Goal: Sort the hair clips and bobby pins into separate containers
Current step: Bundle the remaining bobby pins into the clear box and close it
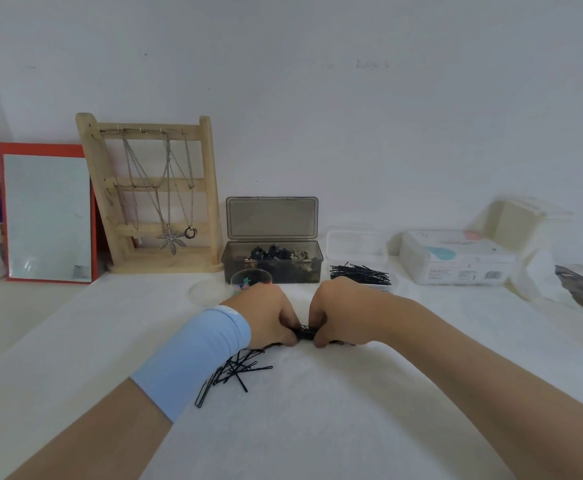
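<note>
At centre of the frame, left hand (266, 315) and right hand (338, 313) close together, knuckles up, low over the white-covered table (335, 427). Fingers of both curled inward, pinching a small black bundle (305, 333) between them; too small to tell whether clips or pins. Around the left wrist, a pale blue fabric sleeve (196, 355).

Just below the left hand, lower centre, a scatter of loose black bobby pins (236, 370) lying flat and crossed on the table, partly tucked under the sleeve's edge.

Above the hands, centre frame, a smoky grey translucent plastic box (272, 270) with its hinged lid standing open; inside, a heap of dark hair clips (276, 253) with a few pale ones mixed in. Right of that box, a clear plastic container (356, 239) holding a pile of black bobby pins (361, 273). In front of the grey box, partly hidden by the left hand, a small round clear cup (252, 275) with coloured bits inside, and beside it to the left a round clear lid (207, 292) flat on the table.

Further left, a pale wooden jewellery stand (151, 194) hung with silver chains, then a red-framed rectangular mirror (49, 216) leaning against the wall. At right, a white rectangular box (456, 259) with teal and pink print.
</note>
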`<state>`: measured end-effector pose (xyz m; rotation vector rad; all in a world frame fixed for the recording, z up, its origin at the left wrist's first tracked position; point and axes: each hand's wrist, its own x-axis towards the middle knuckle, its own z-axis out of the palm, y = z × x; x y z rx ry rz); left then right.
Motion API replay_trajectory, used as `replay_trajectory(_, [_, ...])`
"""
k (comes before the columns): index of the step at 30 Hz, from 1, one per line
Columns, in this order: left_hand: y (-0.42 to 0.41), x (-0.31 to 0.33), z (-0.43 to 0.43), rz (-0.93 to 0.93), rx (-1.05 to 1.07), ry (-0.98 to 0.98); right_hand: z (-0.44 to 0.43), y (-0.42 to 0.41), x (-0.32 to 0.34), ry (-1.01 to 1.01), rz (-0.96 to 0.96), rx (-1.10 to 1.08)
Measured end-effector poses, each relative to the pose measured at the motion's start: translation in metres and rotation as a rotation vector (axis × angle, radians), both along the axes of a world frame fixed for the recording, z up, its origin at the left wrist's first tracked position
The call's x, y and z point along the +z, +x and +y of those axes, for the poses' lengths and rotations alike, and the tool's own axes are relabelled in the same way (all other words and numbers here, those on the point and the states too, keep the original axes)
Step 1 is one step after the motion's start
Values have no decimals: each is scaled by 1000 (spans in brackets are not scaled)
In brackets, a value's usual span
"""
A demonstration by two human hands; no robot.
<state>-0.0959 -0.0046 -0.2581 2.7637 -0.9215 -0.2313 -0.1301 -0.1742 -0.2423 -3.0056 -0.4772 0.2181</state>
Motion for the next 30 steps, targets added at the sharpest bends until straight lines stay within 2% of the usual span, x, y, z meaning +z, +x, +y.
replay_trajectory(8, [-2, -2, 0, -6, 25, -118, 3, -5, 1, -110, -70, 62])
replay_trajectory(13, [0, -1, 0, -56, 43, -41, -6, -2, 4, -3, -31, 54])
replay_trajectory(16, [-1, 1, -1, -40, 46, -96, -10, 1, 6, 46, -29, 45])
replay_trajectory(21, [1, 9, -4, -25, 67, -295, -28, 2, 24, 194, 17, -11])
replay_trajectory(25, [16, 24, -20, -48, 94, -486, -59, 11, 49, 196, -150, -130])
replay_trajectory(30, [43, 38, -49, -68, 82, -418, -91, 34, 58, 163, -191, -254])
